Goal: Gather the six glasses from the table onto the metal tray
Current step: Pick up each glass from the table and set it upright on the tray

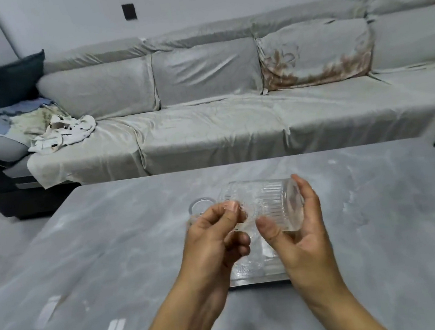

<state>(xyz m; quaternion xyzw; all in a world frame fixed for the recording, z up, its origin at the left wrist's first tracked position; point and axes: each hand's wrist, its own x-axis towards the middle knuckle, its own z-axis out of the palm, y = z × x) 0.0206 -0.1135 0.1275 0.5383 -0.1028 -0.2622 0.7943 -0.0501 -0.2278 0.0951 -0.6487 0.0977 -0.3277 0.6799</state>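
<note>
Above the middle of the grey marbled desk (pixel 111 248), both bare forearms reach forward from the bottom edge and meet around one ribbed clear glass (pixel 265 202). The right hand (pixel 301 239) cups the glass at its thick base — fingers (pixel 307 194) curled round the far side, thumb pressed on the near side. The left hand (pixel 214 237) pinches the rim end between thumb and forefinger, the other fingers folded loosely beneath. So both hands are closed on this one glass, which is held clear of the desk.

The glass lies on its side, long axis running left to right, base toward the right and mouth toward the left.

Directly below the hands sits the metal tray (pixel 259 279), its near edge showing between the wrists; at least one more ribbed glass (pixel 247 264) stands on it, though the hands hide most of the tray and the count cannot be told. Just behind the left hand, another glass (pixel 200 204) stands upright on the desk — only its round rim shows.

Beyond the desk runs a long sofa (pixel 206 127) under pale covers, with crumpled cloth (pixel 65 132) heaped at its left end.
</note>
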